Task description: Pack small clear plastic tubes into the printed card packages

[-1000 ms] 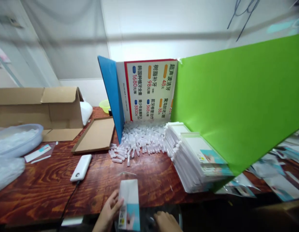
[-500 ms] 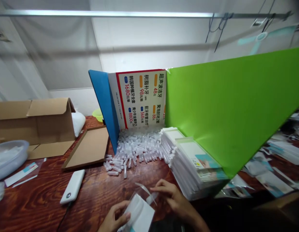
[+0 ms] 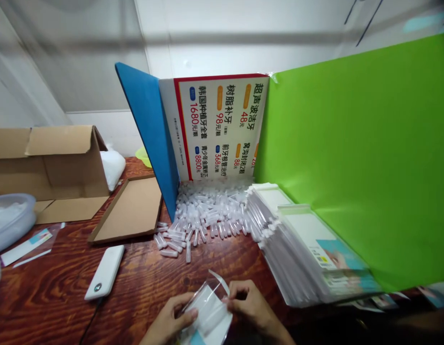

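Pouch [image 3: 208, 311] | between both hands' grip (apparently pinched) | near vials [image 3: 207, 213]

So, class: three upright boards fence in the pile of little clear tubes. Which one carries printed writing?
The middle board, white with a red border, standing behind the tubes. The blue board to its left and the green board to its right are plain.

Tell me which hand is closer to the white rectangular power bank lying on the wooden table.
Left. The left hand grips the clear plastic packet just right of the white rectangular power bank; the right hand holds the packet's far side, farther away.
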Motion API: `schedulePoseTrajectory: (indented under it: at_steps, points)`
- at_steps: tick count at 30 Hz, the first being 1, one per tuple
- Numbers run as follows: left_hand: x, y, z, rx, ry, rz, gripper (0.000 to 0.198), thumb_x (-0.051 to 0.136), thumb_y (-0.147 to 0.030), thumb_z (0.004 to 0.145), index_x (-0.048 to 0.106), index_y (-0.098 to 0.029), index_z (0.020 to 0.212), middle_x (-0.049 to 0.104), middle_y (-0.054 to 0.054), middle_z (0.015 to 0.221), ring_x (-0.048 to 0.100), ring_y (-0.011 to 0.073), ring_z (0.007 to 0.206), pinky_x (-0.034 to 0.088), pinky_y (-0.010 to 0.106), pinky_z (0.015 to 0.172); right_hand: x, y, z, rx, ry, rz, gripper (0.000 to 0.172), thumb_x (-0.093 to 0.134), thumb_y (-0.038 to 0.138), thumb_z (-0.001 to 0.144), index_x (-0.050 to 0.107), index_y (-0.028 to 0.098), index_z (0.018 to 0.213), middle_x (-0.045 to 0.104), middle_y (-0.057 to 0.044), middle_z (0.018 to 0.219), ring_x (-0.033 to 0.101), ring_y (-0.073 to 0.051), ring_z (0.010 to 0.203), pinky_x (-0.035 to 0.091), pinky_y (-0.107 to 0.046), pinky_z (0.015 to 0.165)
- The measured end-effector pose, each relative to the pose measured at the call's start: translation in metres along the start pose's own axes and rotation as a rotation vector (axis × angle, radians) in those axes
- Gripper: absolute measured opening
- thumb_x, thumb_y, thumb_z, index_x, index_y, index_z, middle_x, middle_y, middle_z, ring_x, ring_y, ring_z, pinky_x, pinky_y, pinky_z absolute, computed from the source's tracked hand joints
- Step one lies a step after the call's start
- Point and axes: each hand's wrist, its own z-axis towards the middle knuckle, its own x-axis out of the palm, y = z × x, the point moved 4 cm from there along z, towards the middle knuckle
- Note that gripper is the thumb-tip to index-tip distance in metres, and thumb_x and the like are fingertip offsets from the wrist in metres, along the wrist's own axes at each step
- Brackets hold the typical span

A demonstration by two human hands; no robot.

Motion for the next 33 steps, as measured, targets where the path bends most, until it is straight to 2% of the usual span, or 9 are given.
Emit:
schedulePoseTrajectory:
  at_steps: [4, 11, 14, 17, 19, 22, 27, 30, 33]
  points:
    - [-0.007, 0.001, 0.005, -0.013, -0.038, 0.0, 0.073, 0.082, -0.068, 0.061, 0.079, -0.014, 0.11, 0.077, 0.013, 0.109, 0.064, 0.0381, 0.109, 0.047, 0.042, 0.1, 0.01, -0.008, 0.008, -0.002, 0.228, 0.035, 0.037, 0.082, 0.053, 0.074, 0.082, 0.017, 0.079, 0.063, -0.002, 0.077, 0.053, -0.012, 0.067, 0.036, -0.024, 0.061]
    - [-0.011, 0.002, 0.016, 0.026, -0.009, 0.003, 0.068, 0.075, -0.063, 0.074, 0.073, -0.016, 0.124, 0.074, 0.013, 0.124, 0.063, 0.0365, 0.12, 0.044, 0.044, 0.109, 0.013, -0.031, 0.018, 0.016, 0.112, 0.2, 0.076, 0.058, 0.083, 0.077, 0.072, 0.021, 0.12, 0.035, 0.007, 0.057, 0.023, -0.007, 0.046, 0.02, -0.022, 0.044]
    - [-0.008, 0.002, 0.022, 0.054, 0.049, 0.048, 0.066, 0.072, -0.059, 0.08, 0.068, -0.016, 0.13, 0.073, 0.013, 0.128, 0.066, 0.0348, 0.117, 0.047, 0.045, 0.107, 0.018, -0.03, 0.016, -0.007, 0.12, 0.082, 0.077, 0.054, 0.083, 0.078, 0.068, 0.028, 0.129, 0.046, 0.001, 0.06, 0.034, -0.012, 0.049, 0.033, -0.028, 0.048]
    - [-0.009, 0.005, 0.028, 0.078, 0.053, 0.082, 0.064, 0.072, -0.059, 0.08, 0.07, -0.016, 0.127, 0.071, 0.014, 0.13, 0.064, 0.0355, 0.122, 0.045, 0.046, 0.111, 0.019, -0.025, 0.013, -0.031, 0.142, -0.1, 0.061, 0.055, 0.074, 0.085, 0.07, 0.033, 0.127, 0.069, -0.014, 0.106, 0.064, -0.028, 0.093, 0.05, -0.042, 0.083]
    - [-0.01, 0.01, 0.032, 0.08, 0.038, 0.114, 0.063, 0.072, -0.059, 0.08, 0.071, -0.016, 0.125, 0.07, 0.014, 0.132, 0.062, 0.036, 0.125, 0.043, 0.047, 0.114, 0.019, -0.024, 0.01, -0.027, 0.186, -0.176, 0.056, 0.056, 0.07, 0.087, 0.07, 0.033, 0.127, 0.063, -0.013, 0.134, 0.058, -0.033, 0.122, 0.043, -0.047, 0.104]
    - [-0.011, 0.021, 0.037, 0.076, 0.037, 0.162, 0.065, 0.07, -0.06, 0.08, 0.069, -0.017, 0.128, 0.067, 0.015, 0.138, 0.06, 0.0353, 0.128, 0.042, 0.048, 0.116, 0.016, -0.023, 0.007, -0.005, 0.16, -0.162, 0.061, 0.057, 0.071, 0.086, 0.07, 0.029, 0.127, 0.055, -0.011, 0.147, 0.062, -0.034, 0.117, 0.045, -0.049, 0.102]
    - [-0.001, 0.033, 0.046, 0.111, 0.038, 0.234, 0.071, 0.065, -0.066, 0.081, 0.066, -0.017, 0.133, 0.062, 0.015, 0.144, 0.057, 0.0346, 0.133, 0.038, 0.047, 0.119, -0.002, -0.017, 0.002, -0.098, -0.202, -0.114, 0.05, 0.067, 0.062, 0.084, 0.078, 0.018, 0.105, 0.075, -0.011, 0.108, 0.066, -0.03, 0.104, 0.048, -0.038, 0.093]
    - [0.009, 0.033, 0.049, 0.131, -0.002, 0.252, 0.073, 0.063, -0.07, 0.08, 0.066, -0.018, 0.132, 0.062, 0.014, 0.144, 0.055, 0.0346, 0.135, 0.04, 0.046, 0.118, -0.011, -0.018, -0.009, -0.128, -0.407, -0.128, 0.047, 0.073, 0.063, 0.078, 0.073, 0.015, 0.08, 0.067, -0.003, 0.072, 0.059, -0.018, 0.07, 0.044, -0.028, 0.067]
    - [0.02, 0.031, 0.046, 0.167, -0.027, 0.229, 0.073, 0.06, -0.072, 0.081, 0.069, -0.02, 0.13, 0.065, 0.012, 0.141, 0.055, 0.0345, 0.135, 0.04, 0.047, 0.118, -0.017, -0.018, -0.022, -0.162, -0.522, -0.104, 0.048, 0.072, 0.062, 0.079, 0.065, 0.016, 0.065, 0.057, 0.001, 0.062, 0.049, -0.014, 0.063, 0.038, -0.026, 0.062]
